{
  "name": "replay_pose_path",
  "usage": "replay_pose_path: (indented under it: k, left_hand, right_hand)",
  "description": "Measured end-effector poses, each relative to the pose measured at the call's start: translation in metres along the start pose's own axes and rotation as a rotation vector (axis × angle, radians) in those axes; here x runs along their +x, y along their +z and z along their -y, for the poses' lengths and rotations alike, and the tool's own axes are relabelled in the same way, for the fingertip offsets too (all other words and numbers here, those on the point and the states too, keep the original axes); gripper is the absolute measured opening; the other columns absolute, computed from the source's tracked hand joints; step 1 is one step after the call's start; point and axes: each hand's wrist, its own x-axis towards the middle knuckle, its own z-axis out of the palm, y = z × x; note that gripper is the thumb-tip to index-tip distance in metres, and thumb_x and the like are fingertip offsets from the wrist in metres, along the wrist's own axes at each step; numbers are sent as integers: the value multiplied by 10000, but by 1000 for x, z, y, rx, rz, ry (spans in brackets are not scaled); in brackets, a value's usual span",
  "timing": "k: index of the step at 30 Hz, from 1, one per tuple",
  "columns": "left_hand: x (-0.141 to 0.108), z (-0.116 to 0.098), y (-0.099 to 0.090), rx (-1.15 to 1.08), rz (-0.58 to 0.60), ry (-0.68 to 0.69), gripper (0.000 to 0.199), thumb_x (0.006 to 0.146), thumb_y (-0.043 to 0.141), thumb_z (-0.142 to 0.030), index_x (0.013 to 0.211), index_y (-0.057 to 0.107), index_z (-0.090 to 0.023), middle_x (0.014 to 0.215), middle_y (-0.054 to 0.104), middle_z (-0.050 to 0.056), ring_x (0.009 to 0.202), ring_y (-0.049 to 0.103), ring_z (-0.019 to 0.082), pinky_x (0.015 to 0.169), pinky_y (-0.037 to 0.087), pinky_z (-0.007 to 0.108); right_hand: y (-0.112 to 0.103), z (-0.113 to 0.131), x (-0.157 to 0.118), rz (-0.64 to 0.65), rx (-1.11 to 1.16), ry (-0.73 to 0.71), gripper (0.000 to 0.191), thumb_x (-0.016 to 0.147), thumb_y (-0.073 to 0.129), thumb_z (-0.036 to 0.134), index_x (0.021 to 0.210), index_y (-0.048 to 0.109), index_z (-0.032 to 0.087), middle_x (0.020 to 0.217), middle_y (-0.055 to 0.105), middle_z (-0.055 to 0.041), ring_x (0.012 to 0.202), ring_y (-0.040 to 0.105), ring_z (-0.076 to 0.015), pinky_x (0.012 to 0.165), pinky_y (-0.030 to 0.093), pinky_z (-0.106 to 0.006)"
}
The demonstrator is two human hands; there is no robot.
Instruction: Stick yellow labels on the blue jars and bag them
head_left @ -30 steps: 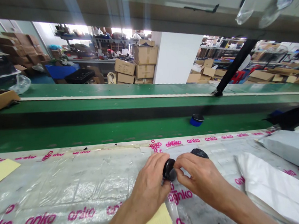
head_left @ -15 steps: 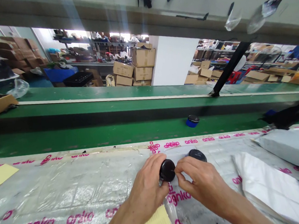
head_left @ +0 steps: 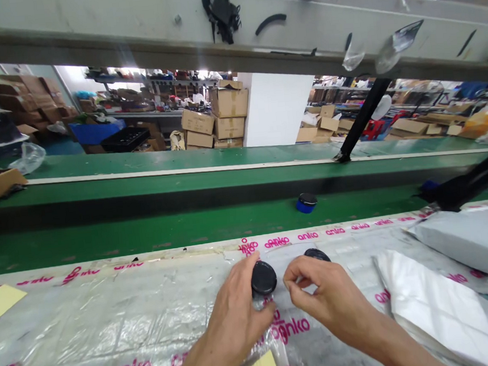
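the left hand (head_left: 237, 314) is clenched around a round black cap (head_left: 263, 277) near the far edge of the bench (head_left: 118, 267), while the empty, loosely curled right hand (head_left: 331, 295) sits just beside it, below a second cap (head_left: 317, 254).

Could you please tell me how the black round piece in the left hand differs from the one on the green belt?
The black round piece sits in the left hand, while the belt piece lies untouched on the green belt. The held piece shows only black; the belt piece shows blue beneath its black top. Both are round with black faces.
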Motion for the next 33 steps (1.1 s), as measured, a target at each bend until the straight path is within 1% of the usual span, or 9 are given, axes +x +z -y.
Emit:
replay_pose_path:
  k: [4, 8, 14, 17, 19, 21, 24, 29, 33]
  left_hand:
    - [-1, 2, -1, 69, -57, -54, 825, 696, 759, -167, 1434, 396, -236, 1410, 565, 110, 1306, 521, 321, 1107, 410, 530]
    - [0, 3, -2, 104, -97, -83, 658, 663, 807, -168, 1257, 532, -232, 1217, 654, 83, 1172, 576, 337, 1049, 405, 547]
    - [0, 1, -2, -66, -66, -77, 518, 713, 689, -90, 1177, 565, -283, 1141, 658, 19, 1067, 611, 264, 923, 469, 404]
    - [1, -1, 0, -131, -98, -109, 464, 727, 656, -92, 1136, 560, -288, 1103, 648, 1, 1014, 625, 234, 869, 480, 357]
    - [2, -4, 1, -137, -123, -134, 455, 727, 652, -104, 1133, 546, -278, 1091, 650, 7, 991, 634, 235, 855, 481, 358]
    - [4, -7, 1, -135, -133, -178, 458, 722, 661, -130, 1141, 531, -262, 1066, 660, 19, 973, 643, 248, 850, 485, 376]
    - [7, -11, -1, -115, -161, -207, 524, 653, 702, -136, 1138, 528, -231, 1056, 644, 45, 990, 633, 276, 868, 487, 408]
    - [8, -15, -6, -118, -209, -192, 466, 577, 752, -146, 988, 545, -224, 1049, 599, 43, 996, 611, 274, 879, 481, 401]
    - [7, -16, -7, -277, -180, -294, 532, 619, 751, -187, 1094, 517, -239, 1090, 656, 32, 975, 641, 262, 867, 482, 382]
  right_hand:
    - [-4, 6, 3, 57, 85, 137, 136, 791, 546, 124, 734, 613, 227, 739, 676, 38, 692, 620, -144, 646, 452, -259]
    - [-9, 12, 7, 78, 83, 158, 137, 785, 545, 136, 728, 630, 226, 747, 691, 29, 703, 631, -153, 655, 449, -268]
    - [-13, 15, 16, 100, 56, 165, 143, 791, 554, 142, 739, 653, 232, 744, 695, 30, 675, 610, -154, 643, 436, -275]
    - [-11, 14, 19, 108, 155, 175, 136, 825, 569, 170, 751, 661, 238, 780, 705, 29, 696, 622, -154, 637, 446, -265]
    - [-8, 10, 19, 90, 240, 169, 134, 838, 583, 180, 739, 653, 238, 883, 732, 18, 808, 654, -170, 662, 462, -257]
    - [-6, 7, 19, 58, 323, 170, 135, 835, 601, 173, 722, 644, 233, 997, 740, 10, 946, 662, -188, 723, 476, -255]
    - [-4, 5, 18, 31, 437, 203, 119, 829, 631, 178, 723, 653, 227, 1018, 734, -1, 1042, 652, -209, 830, 477, -276]
    - [-1, 8, 18, 35, 588, 268, 140, 820, 636, 175, 685, 643, 210, 1063, 732, -26, 1098, 636, -228, 887, 457, -299]
    - [4, 10, 20, 60, 688, 318, 156, 813, 633, 189, 658, 622, 197, 1028, 727, -38, 936, 648, -205, 765, 488, -289]
